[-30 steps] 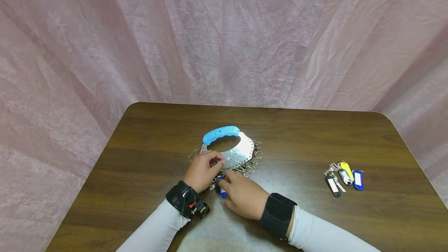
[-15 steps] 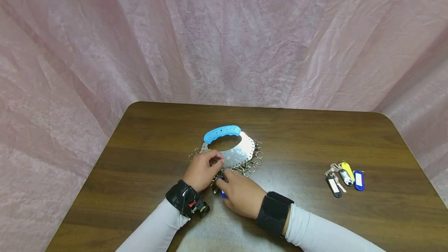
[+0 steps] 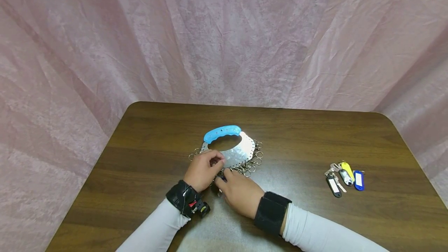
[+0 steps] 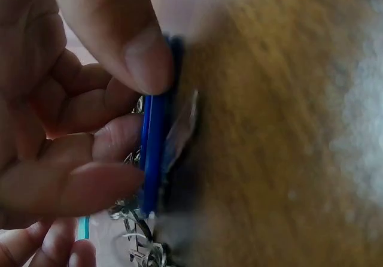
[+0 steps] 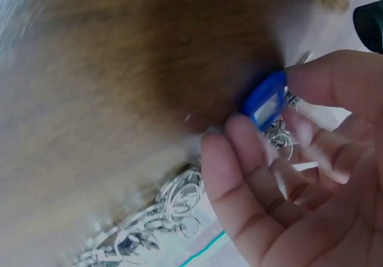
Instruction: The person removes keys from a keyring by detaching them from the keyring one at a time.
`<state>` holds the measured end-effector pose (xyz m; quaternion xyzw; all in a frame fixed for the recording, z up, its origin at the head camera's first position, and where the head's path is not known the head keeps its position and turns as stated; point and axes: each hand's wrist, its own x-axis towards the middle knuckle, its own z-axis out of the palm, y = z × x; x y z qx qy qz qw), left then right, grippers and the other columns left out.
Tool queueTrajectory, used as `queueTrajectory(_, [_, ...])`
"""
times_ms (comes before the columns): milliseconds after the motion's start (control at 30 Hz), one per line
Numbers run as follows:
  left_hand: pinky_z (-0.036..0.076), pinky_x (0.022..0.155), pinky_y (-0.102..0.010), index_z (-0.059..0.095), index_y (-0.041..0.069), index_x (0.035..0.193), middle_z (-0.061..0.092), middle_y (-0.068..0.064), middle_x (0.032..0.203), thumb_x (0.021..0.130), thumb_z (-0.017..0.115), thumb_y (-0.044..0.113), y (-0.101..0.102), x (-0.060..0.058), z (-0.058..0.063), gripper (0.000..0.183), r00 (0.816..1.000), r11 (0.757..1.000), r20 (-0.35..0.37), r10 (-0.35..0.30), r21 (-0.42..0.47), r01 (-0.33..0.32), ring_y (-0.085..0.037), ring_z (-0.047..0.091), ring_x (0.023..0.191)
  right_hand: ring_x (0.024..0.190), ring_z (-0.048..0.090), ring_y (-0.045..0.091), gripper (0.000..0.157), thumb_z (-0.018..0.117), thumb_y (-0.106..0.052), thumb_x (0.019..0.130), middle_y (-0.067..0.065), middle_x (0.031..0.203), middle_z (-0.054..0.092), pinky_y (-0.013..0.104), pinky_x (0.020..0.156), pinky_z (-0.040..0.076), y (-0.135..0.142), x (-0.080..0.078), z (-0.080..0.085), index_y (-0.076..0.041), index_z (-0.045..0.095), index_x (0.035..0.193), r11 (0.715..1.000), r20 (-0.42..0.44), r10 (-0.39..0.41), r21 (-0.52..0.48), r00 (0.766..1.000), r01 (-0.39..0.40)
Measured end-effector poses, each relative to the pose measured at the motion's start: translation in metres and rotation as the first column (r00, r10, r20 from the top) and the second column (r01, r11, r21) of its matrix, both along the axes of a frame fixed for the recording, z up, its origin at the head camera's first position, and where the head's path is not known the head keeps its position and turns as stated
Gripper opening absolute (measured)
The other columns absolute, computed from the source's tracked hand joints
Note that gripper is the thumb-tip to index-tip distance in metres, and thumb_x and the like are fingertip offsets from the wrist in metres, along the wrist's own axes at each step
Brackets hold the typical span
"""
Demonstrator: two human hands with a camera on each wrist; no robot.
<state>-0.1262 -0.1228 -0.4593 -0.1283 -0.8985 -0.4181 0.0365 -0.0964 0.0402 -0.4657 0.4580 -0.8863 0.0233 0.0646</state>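
Observation:
A metal key holder plate [image 3: 238, 154] with a light blue handle [image 3: 222, 132] lies at mid-table in the head view, metal rings [image 3: 258, 154] along its edge. My left hand [image 3: 201, 170] curls over the lower left edge and appears to pinch a key ring; its fingertips largely hide the spot. Close beside it, my right hand [image 3: 244, 195] pinches a blue key tag [image 5: 268, 102] with a pale label. In the left wrist view the tag [image 4: 154, 153] appears edge-on, with a blurred metal piece [image 4: 182, 132], perhaps a key, beside it. Both hands hide the tag in the head view.
On the right of the wooden table [image 3: 157, 127] lie keys with a black tag [image 3: 334, 186], a yellow tag [image 3: 345, 168] and a blue tag [image 3: 358, 180]. A pink curtain [image 3: 224, 42] hangs behind the table's far edge.
My right hand has shifted slightly left toward the left hand. The blue tag that showed below the hands is now covered in the head view. My left hand has stayed nearly still.

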Motion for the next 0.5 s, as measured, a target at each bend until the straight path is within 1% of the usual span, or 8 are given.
queueTrajectory(100, [0.047, 0.068, -0.029, 0.067, 0.012, 0.09, 0.058, 0.01, 0.083, 0.089, 0.064, 0.014, 0.0003, 0.0, 0.0005, 0.004, 1.0, 1.0, 0.0, 0.001, 0.0, -0.001, -0.007, 0.054, 0.075, 0.078, 0.049, 0.018, 0.019, 0.058, -0.014, 0.091, 0.005, 0.092, 0.049, 0.031, 0.07, 0.047, -0.0018, 0.0015, 0.0028, -0.007, 0.054, 0.107, 0.999, -0.033, -0.004, 0.05, 0.999, 0.006])
queueTrajectory(200, [0.047, 0.068, -0.029, 0.067, 0.012, 0.09, 0.058, 0.01, 0.083, 0.089, 0.064, 0.014, 0.0004, 0.0, 0.0005, 0.003, 1.0, 1.0, 0.001, 0.0, -0.001, 0.0, -0.007, 0.054, 0.075, 0.08, 0.05, 0.018, 0.018, 0.057, -0.013, 0.091, 0.005, 0.093, 0.051, 0.03, 0.073, 0.048, -0.0032, 0.0031, 0.0055, -0.006, 0.054, 0.107, 0.996, -0.054, -0.01, 0.084, 0.998, 0.015])
queueTrajectory(367, [0.047, 0.067, -0.028, 0.067, 0.014, 0.089, 0.058, 0.01, 0.083, 0.09, 0.064, 0.014, 0.0002, 0.0, 0.0001, 0.003, 1.0, 1.0, 0.003, -0.002, -0.003, 0.002, -0.006, 0.054, 0.075, 0.084, 0.053, 0.019, 0.023, 0.059, -0.01, 0.088, 0.006, 0.096, 0.053, 0.031, 0.076, 0.049, -0.0033, 0.0039, 0.0076, -0.005, 0.053, 0.11, 0.995, -0.023, -0.035, 0.088, 0.999, 0.037])
queueTrajectory(500, [0.046, 0.067, -0.028, 0.067, 0.014, 0.088, 0.058, 0.01, 0.082, 0.089, 0.064, 0.016, -0.0004, -0.0009, -0.0003, 0.003, 1.0, 1.0, 0.009, 0.003, -0.009, -0.003, -0.006, 0.054, 0.074, 0.084, 0.054, 0.019, 0.026, 0.061, -0.007, 0.084, 0.005, 0.097, 0.053, 0.032, 0.074, 0.05, -0.0022, 0.0017, 0.0063, -0.005, 0.053, 0.109, 0.995, -0.015, -0.052, 0.083, 0.999, 0.053])
